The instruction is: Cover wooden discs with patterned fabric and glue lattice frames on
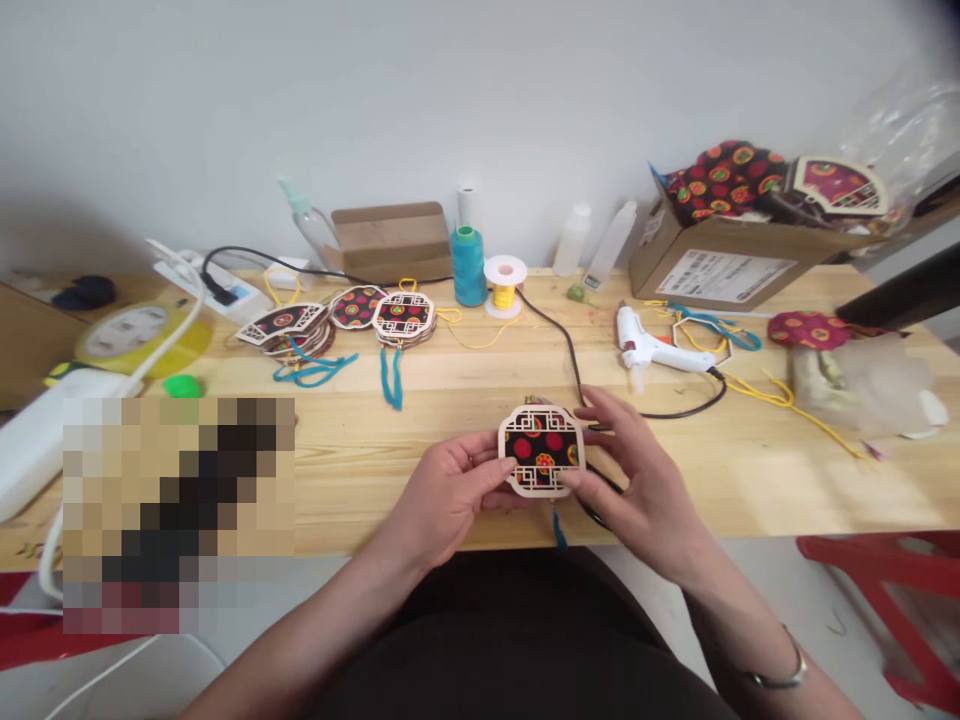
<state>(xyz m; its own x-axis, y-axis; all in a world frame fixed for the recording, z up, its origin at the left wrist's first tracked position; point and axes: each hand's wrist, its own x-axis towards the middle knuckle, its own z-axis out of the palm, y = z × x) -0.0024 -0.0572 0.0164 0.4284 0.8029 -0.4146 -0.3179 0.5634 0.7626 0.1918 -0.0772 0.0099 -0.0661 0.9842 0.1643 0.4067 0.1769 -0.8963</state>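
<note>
Head view shows a framed ornament point(541, 450) held above the near edge of the wooden table point(345, 480), between the two hands. The left hand point(450, 490) grips its left side, thumb over the front and fingers underneath; the right hand point(637, 480) has its thumb at the lower right corner, its fingers loosely curved by the right edge — how firmly they hold, I cannot tell. This piece looks well advanced: lattice lies over patterned fabric, and a teal tassel point(559, 528) hangs below, though its back is hidden, so whether everything is fixed there cannot be judged. Farther off to the left, a stack of similar framed pieces point(403, 316) and a stack of fan-shaped pieces point(289, 325), both with teal tassels, seem finished or nearly so. To the right, beside the white glue gun point(671, 353), a bare frame point(741, 350) with no fabric in it appears undone — and patterned fabric point(731, 180) is heaped in the cardboard box point(731, 262), its readiness unclear.
</note>
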